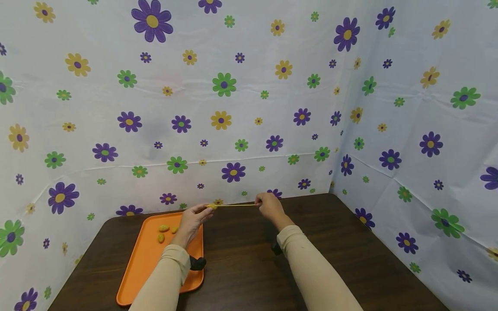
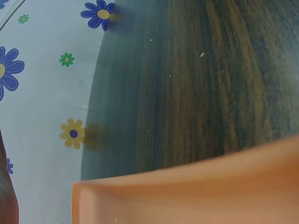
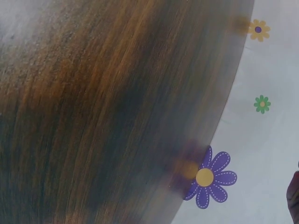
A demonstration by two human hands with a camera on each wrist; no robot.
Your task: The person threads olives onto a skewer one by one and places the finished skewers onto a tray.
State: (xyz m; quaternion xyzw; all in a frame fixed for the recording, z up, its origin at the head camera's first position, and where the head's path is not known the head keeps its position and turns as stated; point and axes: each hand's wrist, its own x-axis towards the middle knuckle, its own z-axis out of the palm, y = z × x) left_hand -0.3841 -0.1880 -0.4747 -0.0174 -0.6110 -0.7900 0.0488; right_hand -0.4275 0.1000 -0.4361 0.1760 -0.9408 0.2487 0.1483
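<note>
In the head view, my left hand [image 1: 191, 222] pinches a small yellow piece [image 1: 212, 206] between thumb and fingers above the far end of an orange tray [image 1: 140, 263]. From it a thin yellow string [image 1: 237, 205] runs straight and level to my right hand [image 1: 271, 209], whose curled fingers grip its other end. Several yellow-green lumps, one of them an oval lump [image 1: 164, 227], lie on the tray. The wrist views show only part of the left hand [image 2: 6, 196] and a sliver of the right hand [image 3: 294, 198], without the string.
The dark wooden table [image 1: 241, 268] extends beneath both arms and to the right of the tray. A white flowered sheet [image 1: 256, 142] hangs behind the table and along its right side. The tray's raised rim crosses the lower left wrist view.
</note>
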